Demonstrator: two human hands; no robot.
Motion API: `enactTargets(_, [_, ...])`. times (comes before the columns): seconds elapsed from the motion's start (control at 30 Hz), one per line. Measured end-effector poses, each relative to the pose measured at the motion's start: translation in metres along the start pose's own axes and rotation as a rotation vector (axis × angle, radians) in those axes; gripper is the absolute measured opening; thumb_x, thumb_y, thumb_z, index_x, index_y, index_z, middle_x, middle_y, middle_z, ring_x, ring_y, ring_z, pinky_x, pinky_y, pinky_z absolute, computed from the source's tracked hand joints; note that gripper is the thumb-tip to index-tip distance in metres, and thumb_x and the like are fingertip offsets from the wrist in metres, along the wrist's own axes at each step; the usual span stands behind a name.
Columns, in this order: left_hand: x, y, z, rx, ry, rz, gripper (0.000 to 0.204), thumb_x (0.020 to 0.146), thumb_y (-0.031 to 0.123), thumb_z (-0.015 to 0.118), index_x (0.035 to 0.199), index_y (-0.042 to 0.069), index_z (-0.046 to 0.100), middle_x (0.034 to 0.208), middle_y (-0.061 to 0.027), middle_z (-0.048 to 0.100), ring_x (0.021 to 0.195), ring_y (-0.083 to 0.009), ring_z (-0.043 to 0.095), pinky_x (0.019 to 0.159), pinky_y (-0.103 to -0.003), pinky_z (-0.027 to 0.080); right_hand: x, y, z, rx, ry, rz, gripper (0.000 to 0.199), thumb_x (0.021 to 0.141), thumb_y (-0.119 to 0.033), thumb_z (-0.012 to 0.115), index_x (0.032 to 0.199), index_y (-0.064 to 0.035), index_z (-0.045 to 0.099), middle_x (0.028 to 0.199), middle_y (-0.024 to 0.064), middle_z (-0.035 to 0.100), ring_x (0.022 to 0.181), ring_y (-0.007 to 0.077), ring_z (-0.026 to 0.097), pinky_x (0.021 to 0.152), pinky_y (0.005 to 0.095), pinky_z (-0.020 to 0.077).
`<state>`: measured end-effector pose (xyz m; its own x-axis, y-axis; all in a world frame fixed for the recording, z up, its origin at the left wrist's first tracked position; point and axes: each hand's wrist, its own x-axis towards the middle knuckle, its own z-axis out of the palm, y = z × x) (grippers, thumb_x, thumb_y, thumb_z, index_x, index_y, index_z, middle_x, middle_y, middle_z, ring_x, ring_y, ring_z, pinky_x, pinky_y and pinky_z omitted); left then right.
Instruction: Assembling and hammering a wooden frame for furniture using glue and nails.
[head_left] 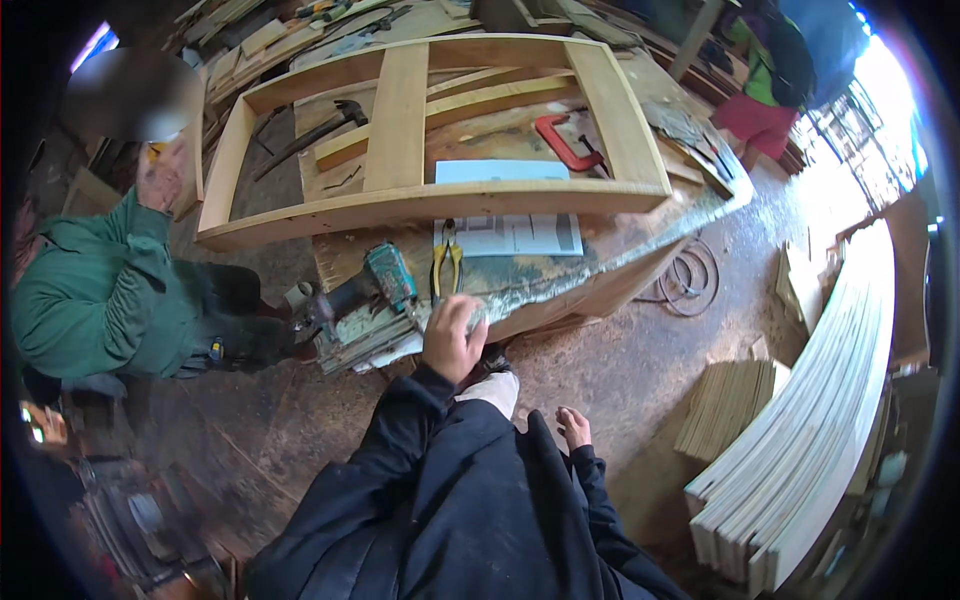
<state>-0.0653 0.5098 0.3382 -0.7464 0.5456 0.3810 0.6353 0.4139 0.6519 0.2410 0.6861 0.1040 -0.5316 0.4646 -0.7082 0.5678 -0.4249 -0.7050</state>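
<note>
Pliers with yellow handles lie at the counter's near edge, just beyond the left hand, fingers curled, grasping nothing visible; right hand hangs released.

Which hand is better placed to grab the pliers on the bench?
Left. The left hand rests at the bench edge just below the yellow-handled pliers; the right hand hangs low by the leg, away from the bench.

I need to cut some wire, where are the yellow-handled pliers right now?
The yellow-handled pliers lie on the workbench edge, between the teal power drill and a printed paper sheet, just above the left hand.
</note>
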Motion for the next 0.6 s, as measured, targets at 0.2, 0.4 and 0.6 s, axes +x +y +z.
enactTargets(0.2, [0.072,-0.045,0.054,0.559,-0.078,-0.218,0.043,0.079,0.029,0.069,0.114,0.007,0.057,0.144,-0.0221,0.036,0.113,-0.0448,0.047,0.094,-0.056,0.039,-0.003,-0.203,0.009,0.093,-0.018,-0.286,0.033,0.099,-0.027,0.053,0.120,-0.0039,0.063,0.113,0.0060,0.065,0.102,0.0153,0.061,0.084,0.0311,0.0499])
enactTargets(0.4, [0.092,-0.054,0.034,0.533,-0.271,-0.415,0.047,0.075,0.018,0.067,0.119,0.011,0.052,0.140,-0.0206,0.040,0.109,-0.0440,0.052,0.086,-0.052,0.047,0.008,-0.315,0.012,0.015,-0.078,-0.492,0.035,0.100,-0.023,0.051,0.125,-0.0008,0.059,0.119,0.0087,0.063,0.111,0.0169,0.058,0.094,0.0306,0.0466])
enactTargets(0.6, [0.107,-0.052,0.036,0.402,-0.144,-0.479,0.046,0.068,0.014,0.068,0.113,0.010,0.056,0.109,-0.0187,0.054,0.099,-0.0407,0.055,0.081,-0.048,0.049,0.007,-0.397,0.036,-0.242,-0.339,-0.561,0.031,0.097,-0.013,0.048,0.121,0.0038,0.058,0.116,0.0106,0.063,0.107,0.0157,0.058,0.094,0.0284,0.0447])
